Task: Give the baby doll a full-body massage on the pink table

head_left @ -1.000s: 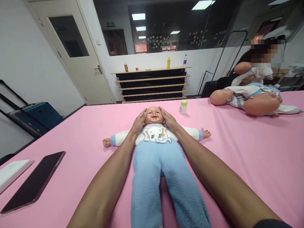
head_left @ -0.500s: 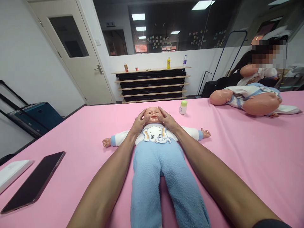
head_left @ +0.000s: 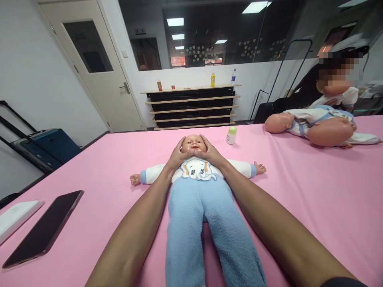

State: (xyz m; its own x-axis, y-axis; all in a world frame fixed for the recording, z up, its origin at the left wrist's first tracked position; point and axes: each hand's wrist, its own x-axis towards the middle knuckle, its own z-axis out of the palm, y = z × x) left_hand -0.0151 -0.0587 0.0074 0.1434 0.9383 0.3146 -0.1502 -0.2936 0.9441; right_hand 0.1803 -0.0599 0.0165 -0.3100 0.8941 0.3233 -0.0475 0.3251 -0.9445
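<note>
A baby doll (head_left: 191,207) lies on its back, its head at the far end and its arms stretched out sideways. It wears a white top with an elephant face and fluffy blue trousers. My left hand (head_left: 178,155) cups the left side of the doll's head, thumb across its chin. On the other side my right hand (head_left: 212,153) mirrors it, fingers curved along the cheek. Both thumb tips meet just below the doll's mouth. Beyond my right hand stands a small white bottle with a green cap (head_left: 231,135).
A pink sheet (head_left: 299,179) covers the table. On the left lie a black phone (head_left: 44,227) and a white flat box (head_left: 18,219). A second doll (head_left: 323,125) lies at the far right, near a person (head_left: 311,85). A slatted rack (head_left: 193,107) stands behind the table.
Both thumbs have slid from the doll's cheeks down and inward to meet at its chin. The person at the far right has shifted a little.
</note>
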